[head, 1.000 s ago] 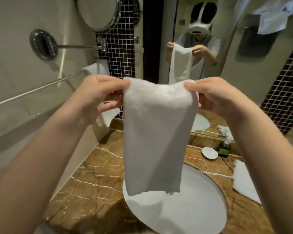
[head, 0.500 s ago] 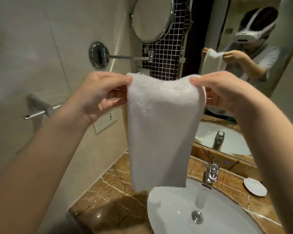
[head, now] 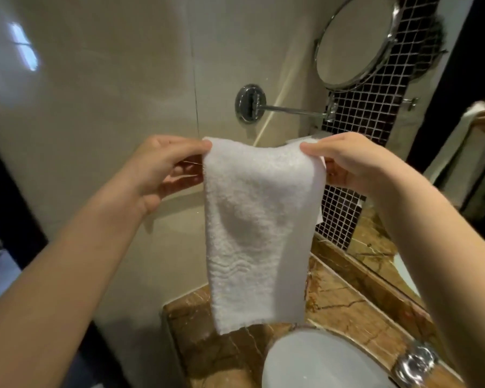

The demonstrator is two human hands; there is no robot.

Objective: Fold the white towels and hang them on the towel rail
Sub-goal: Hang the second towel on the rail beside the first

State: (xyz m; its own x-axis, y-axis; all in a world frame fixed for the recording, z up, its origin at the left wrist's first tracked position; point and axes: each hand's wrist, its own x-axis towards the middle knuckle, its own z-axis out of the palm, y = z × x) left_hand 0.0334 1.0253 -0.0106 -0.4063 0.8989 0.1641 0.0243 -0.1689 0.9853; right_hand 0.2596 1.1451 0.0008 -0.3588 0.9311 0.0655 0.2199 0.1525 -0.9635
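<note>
The top corners of a folded white towel (head: 259, 228) are pinched by the left hand (head: 163, 166) and the right hand (head: 347, 161). The towel is held hanging in the air before the wall, above the marble table (head: 345, 309). Folding appears done; hanging is judged still to come, the rail being mostly hidden.

No readable text, labels, brands or numbers anywhere in view.
</note>
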